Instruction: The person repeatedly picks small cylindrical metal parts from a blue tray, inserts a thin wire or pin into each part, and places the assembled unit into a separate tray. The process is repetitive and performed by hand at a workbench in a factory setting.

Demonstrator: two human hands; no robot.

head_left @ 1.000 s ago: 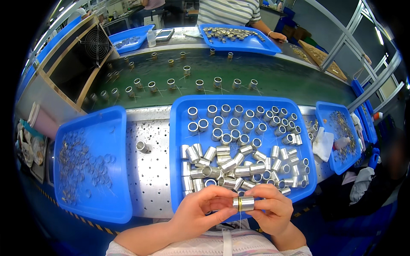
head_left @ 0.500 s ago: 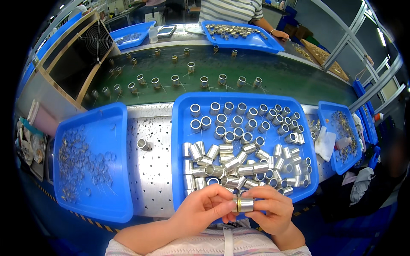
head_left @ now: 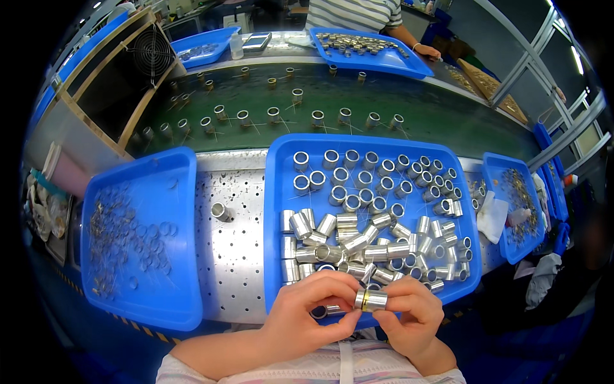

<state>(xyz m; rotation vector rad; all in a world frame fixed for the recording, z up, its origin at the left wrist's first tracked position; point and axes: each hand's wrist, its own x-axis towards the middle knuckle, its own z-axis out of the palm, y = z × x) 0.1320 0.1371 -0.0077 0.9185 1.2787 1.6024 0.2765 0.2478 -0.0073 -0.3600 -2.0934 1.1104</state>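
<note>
Over the near edge of the middle blue tray (head_left: 274,211), I hold a short shiny metal sleeve (head_left: 376,301) with a thin yellowish ring round its left part. My right hand (head_left: 414,315) grips the sleeve's right end between thumb and fingers. At the left end, the index finger and thumb of my left hand (head_left: 306,319) close on the sleeve beside the ring. In that tray, similar sleeves stand upright with fine wires at the back, such as one sleeve (head_left: 338,195). Nearer me, many loose sleeves (head_left: 346,221) lie heaped.
To the left, a blue tray (head_left: 183,281) holds thin wire rings (head_left: 150,246). A lone sleeve (head_left: 220,212) sits on the perforated metal table (head_left: 230,269). Beyond runs a green conveyor (head_left: 256,137) with wired sleeves. A blue tray (head_left: 489,168) of small parts is at right. Across, a person's hand (head_left: 427,51) rests beside another tray.
My left finger and thumb have shifted on the sleeve, and its yellowish ring now shows more plainly. The whole view has moved slightly, so the trays appear farther right.
</note>
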